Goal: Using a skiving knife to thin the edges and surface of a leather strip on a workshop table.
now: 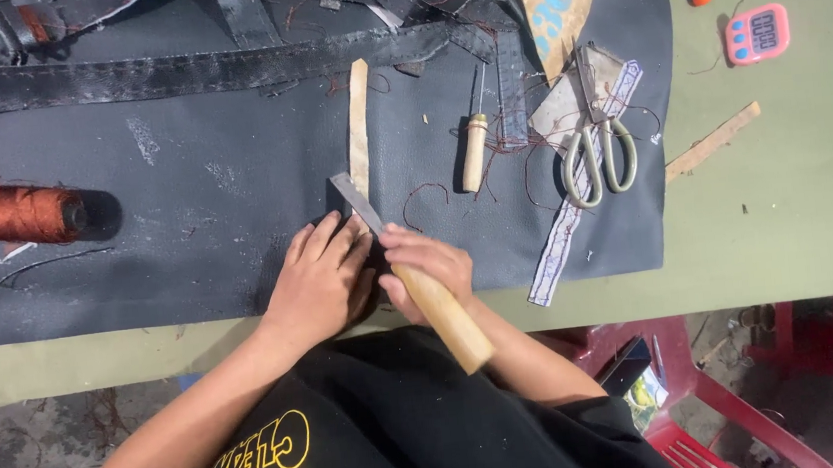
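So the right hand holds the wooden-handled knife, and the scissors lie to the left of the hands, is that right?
Not quite. The head view shows the scissors lying to the right of the hands, not left. The right hand does hold the wooden-handled knife.

Black shirt, yellow printed lettering

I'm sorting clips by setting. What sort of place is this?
Probably a small leather or upholstery workshop: a large dark leather-like sheet covers the green table, with a spool of rust-brown thread, grey-handled scissors and a wooden-handled awl. The right hand grips a wooden-handled knife.
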